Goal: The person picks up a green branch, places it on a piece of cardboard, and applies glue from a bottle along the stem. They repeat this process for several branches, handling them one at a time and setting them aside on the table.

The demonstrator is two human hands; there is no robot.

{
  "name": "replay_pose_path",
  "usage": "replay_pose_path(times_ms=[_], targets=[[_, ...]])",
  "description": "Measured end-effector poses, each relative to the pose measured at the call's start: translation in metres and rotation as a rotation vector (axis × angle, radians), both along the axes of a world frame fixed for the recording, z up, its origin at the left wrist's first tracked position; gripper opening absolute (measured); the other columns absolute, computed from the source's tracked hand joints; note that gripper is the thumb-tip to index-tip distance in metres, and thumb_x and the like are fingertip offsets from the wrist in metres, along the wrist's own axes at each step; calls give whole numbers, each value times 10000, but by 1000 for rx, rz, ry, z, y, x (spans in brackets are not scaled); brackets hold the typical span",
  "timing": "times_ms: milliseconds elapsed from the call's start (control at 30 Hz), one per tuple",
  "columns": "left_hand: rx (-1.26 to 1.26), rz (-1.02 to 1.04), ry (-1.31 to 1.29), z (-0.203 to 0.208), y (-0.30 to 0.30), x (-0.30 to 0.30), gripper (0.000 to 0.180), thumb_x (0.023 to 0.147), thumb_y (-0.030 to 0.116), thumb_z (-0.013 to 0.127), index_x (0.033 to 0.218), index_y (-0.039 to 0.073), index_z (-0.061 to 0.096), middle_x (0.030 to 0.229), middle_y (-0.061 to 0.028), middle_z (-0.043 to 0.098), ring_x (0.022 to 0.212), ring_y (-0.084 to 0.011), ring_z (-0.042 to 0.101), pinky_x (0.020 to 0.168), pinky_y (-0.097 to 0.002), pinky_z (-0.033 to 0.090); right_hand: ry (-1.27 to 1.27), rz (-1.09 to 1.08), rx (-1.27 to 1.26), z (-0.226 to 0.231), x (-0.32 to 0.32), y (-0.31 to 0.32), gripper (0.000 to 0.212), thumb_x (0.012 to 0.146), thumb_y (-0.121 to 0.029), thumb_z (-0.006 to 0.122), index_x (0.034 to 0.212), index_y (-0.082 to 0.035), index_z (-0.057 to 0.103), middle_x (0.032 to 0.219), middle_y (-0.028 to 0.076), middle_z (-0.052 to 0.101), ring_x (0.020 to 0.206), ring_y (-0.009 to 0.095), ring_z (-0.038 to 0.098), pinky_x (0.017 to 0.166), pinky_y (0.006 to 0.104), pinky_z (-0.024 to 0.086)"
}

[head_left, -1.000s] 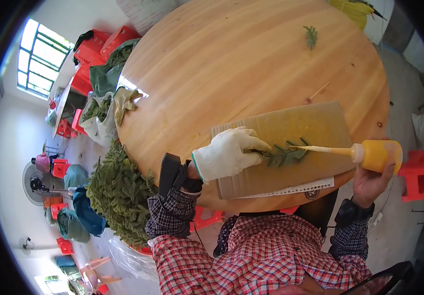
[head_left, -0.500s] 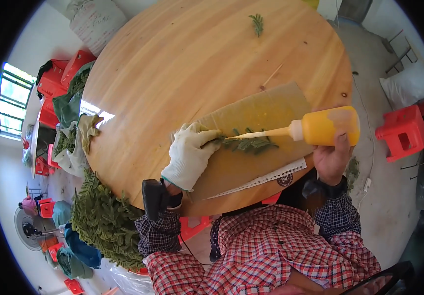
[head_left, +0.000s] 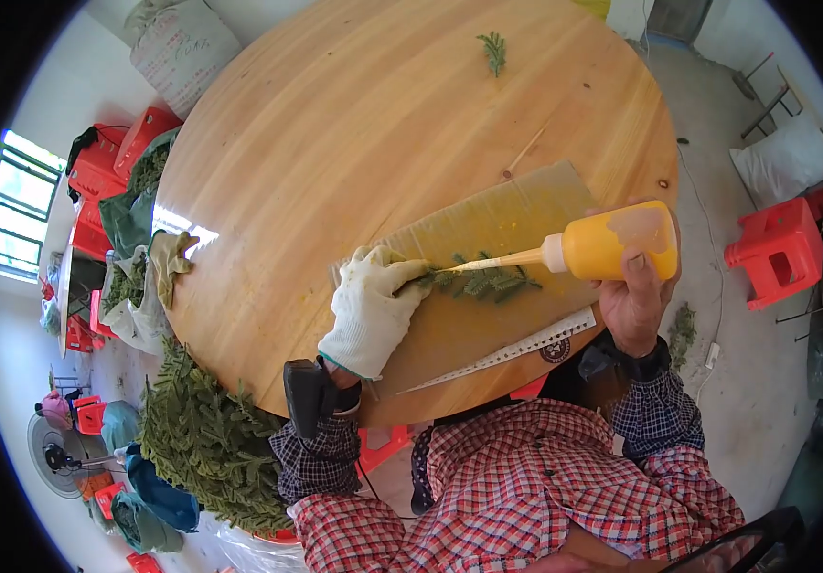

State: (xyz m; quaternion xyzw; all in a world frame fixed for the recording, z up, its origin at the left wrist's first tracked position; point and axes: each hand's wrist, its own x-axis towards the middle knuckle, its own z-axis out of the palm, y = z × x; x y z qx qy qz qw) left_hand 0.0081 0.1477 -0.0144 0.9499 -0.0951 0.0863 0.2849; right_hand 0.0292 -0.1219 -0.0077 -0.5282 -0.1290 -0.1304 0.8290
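Note:
My left hand [head_left: 373, 307], in a white knit glove, is closed on the left end of a green fir-like sprig [head_left: 492, 283]. The sprig lies over a flat brownish sheet [head_left: 526, 205] on the round wooden table. My bare right hand [head_left: 637, 301] grips a yellow squeeze bottle [head_left: 621, 243] tilted onto its side. Its long thin nozzle points left, and the tip is close to the gloved fingers at the sprig's end. Whether the tip touches the sprig I cannot tell. Yellow spots mark the sheet.
A white ruler [head_left: 507, 350] lies along the sheet's near edge. One loose sprig [head_left: 493, 53] rests at the table's far side. A large heap of green branches [head_left: 206, 439] stands at the left. A tan glove [head_left: 171, 265] hangs at the left rim. Red stools [head_left: 776, 252] stand around.
The bottle and my right hand have shifted slightly left. The nozzle tip stays near the gloved fingers, and my left hand still holds the sprig.

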Motion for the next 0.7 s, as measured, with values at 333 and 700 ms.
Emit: replay_pose_path(times_ms=[333,700], targets=[[-1,2,-2,-3,0,1,206,714,99,691,907,29,712,815,-119,646,765,-262,596,669,-340,474,66,15,-36,3,-1,5,448,841,-111,637,1203,-22,389,1049,147,591,866,198,630,525,260,518],[-58,63,-38,1,-5,-1,168,710,96,708,863,28,708,804,-113,629,791,-254,588,707,-344,468,46,-32,-14,-4,-12,-15,472,843,-135,650,1214,-19,383,1044,151,591,866,205,633,534,261,526]])
